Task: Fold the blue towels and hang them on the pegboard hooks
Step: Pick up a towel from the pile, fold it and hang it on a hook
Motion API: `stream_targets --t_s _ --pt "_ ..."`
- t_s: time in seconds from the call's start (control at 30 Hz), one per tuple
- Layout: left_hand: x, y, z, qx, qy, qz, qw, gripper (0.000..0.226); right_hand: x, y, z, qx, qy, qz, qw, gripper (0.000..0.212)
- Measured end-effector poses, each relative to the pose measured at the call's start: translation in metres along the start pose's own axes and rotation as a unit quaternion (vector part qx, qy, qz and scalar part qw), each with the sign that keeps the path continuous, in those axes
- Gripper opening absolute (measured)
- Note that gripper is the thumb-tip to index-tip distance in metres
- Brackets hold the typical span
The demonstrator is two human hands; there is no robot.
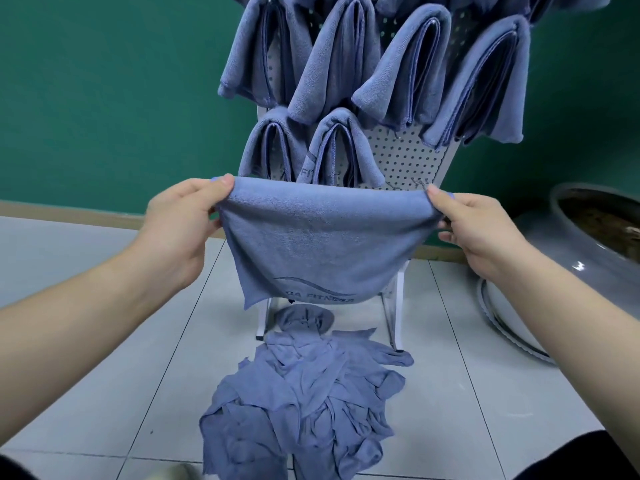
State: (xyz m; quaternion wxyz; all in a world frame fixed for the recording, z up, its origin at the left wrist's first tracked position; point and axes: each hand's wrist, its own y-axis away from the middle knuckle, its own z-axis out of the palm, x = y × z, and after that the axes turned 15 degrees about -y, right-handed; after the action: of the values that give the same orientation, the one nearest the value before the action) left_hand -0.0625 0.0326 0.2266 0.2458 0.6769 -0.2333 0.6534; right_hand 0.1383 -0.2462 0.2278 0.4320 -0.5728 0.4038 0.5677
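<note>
— What does the head camera show in the hands?

— One blue towel [323,237], soft terry with a fine nap, held up in front of the pegboard [403,157]. It is doubled over, the fold running along the top between the two hands and sagging slightly in the middle. The left hand [180,223] pinches the top left corner between thumb and curled fingers; the right hand [474,225] pinches the top right corner the same way. Near the lower hem a stitched wave line and part of a word ending in "FITNESS" show.

— And the board?

— A white perforated metal panel on thin white legs [398,306], standing on the pale tiled floor [104,358] against a green wall [104,98]. Folded hung towels [332,64] drape over its hooks in long loops, overlapping in rows, their hemmed edges hanging down. The lower right part of the panel is bare, with a small wire hook [419,183] just beside the right thumb.

— Anything on the floor?

— A crumpled heap of towels [304,403] at the foot of the legs, limp and creased. At the right edge sits a rounded glossy grey pot [568,251] on a white scalloped plate [512,327].
</note>
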Motion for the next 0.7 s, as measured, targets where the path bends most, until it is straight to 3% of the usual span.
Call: stream_targets --t_s 0.27,0.5,0.7 --pt "0.005 -0.002 -0.003 0.005 0.009 0.039 0.999 0.017 -0.008 0.003 0.005 -0.021 -0.08 -0.033 0.996 0.033" --pt "0.013 -0.001 -0.006 0.042 -0.027 0.109 0.993 0.007 -0.019 0.01 0.01 -0.034 -0.102 -0.068 0.992 0.05" --pt "0.015 -0.002 -0.009 0.062 -0.071 0.176 0.98 0.015 -0.021 0.011 0.011 -0.058 -0.092 -0.061 0.992 0.039"
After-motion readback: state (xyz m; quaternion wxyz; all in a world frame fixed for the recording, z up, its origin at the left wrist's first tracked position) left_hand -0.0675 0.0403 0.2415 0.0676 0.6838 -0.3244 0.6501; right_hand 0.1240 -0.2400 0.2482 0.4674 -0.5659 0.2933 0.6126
